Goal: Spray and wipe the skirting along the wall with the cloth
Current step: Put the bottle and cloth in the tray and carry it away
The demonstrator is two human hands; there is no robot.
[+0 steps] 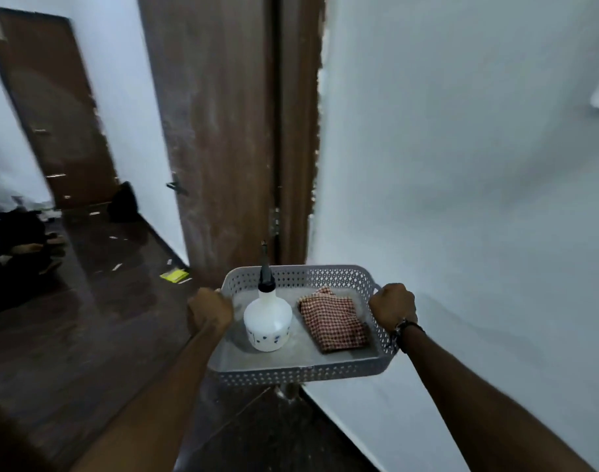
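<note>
I carry a grey perforated plastic basket (pixel 301 371) in front of me, held off the floor. My left hand (pixel 209 310) grips its left rim and my right hand (pixel 392 306) grips its right rim. Inside, a white spray bottle (pixel 267 325) with a dark nozzle stands upright on the left. A folded red-and-white checked cloth (pixel 334 321) lies on the right. The dark skirting (pixel 339 424) runs along the foot of the white wall below the basket, to the lower right.
A brown door (pixel 219 131) stands open ahead, with its frame against the white wall (pixel 461 199). The dark glossy floor (pixel 69 335) stretches left, with a yellow scrap (pixel 173 275), bits of paper and a person sitting at the far left (pixel 12 233).
</note>
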